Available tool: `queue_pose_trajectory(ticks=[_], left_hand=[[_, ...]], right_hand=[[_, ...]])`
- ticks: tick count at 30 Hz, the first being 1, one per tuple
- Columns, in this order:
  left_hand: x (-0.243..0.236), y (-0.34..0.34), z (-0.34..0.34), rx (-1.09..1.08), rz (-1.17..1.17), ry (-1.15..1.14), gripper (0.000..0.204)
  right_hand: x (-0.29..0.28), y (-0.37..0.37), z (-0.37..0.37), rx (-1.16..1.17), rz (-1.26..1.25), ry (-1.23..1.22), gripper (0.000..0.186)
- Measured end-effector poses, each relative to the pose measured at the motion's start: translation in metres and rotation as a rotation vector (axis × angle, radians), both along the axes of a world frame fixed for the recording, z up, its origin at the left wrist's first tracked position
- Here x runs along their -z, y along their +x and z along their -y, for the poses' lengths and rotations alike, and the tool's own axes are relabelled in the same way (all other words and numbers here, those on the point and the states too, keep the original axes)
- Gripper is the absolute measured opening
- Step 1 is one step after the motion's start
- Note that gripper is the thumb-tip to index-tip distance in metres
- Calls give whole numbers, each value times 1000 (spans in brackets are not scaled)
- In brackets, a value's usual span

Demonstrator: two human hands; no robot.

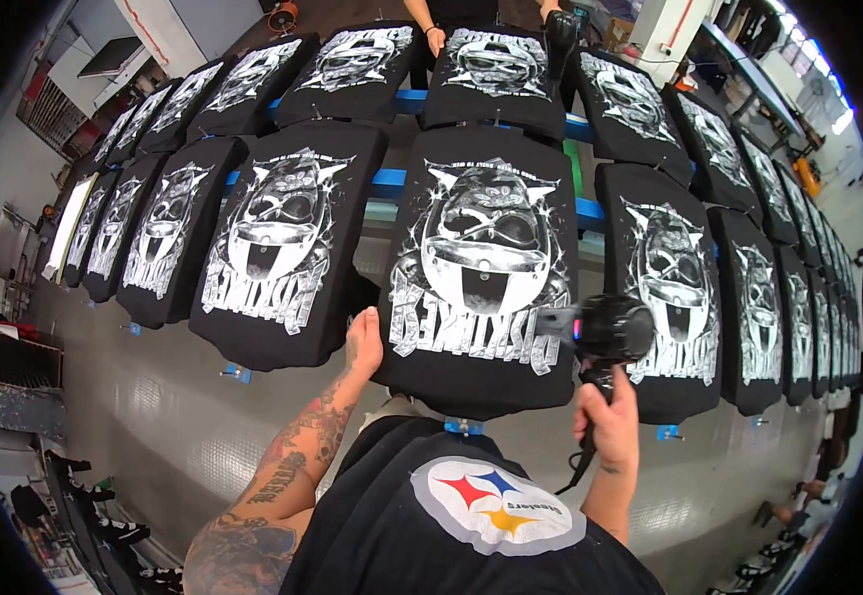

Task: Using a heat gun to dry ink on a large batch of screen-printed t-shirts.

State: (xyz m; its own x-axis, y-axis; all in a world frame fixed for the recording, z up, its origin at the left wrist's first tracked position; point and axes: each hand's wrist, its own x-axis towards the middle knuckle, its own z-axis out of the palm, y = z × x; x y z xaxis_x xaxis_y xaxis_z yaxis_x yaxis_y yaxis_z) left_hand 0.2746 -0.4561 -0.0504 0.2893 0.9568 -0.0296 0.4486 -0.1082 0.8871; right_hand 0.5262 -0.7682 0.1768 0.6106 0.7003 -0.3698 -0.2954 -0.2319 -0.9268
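A black T-shirt with a white skull-and-helmet print (486, 238) lies stretched on the board directly in front of me. My left hand (364, 337) grips its lower left edge, fingertips along the side. My right hand (605, 416) holds a black hair dryer (615, 327) by its handle, over the lower right corner of that shirt, nozzle pointing left across the lettering. Similar printed shirts flank it, one to the left (273, 238) and one to the right (661, 297).
A second row of shirts (342, 69) runs behind, on blue rails (389, 182). Across it, a co-worker's hand (436, 40) hangs beside a shirt, near another black dryer (560, 40). White pillars (664, 35) stand behind; dark racks (25, 367) are at left.
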Motion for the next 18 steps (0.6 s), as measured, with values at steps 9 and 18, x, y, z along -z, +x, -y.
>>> queue_pose_trajectory(ticks=[9, 18], left_hand=[[1, -3, 1, -8, -13, 171, 43], [-1, -2, -8, -128, 201, 90, 33]], right_hand=[[-3, -18, -18, 27, -22, 41, 51], [6, -45, -59, -228, -243, -25, 38]])
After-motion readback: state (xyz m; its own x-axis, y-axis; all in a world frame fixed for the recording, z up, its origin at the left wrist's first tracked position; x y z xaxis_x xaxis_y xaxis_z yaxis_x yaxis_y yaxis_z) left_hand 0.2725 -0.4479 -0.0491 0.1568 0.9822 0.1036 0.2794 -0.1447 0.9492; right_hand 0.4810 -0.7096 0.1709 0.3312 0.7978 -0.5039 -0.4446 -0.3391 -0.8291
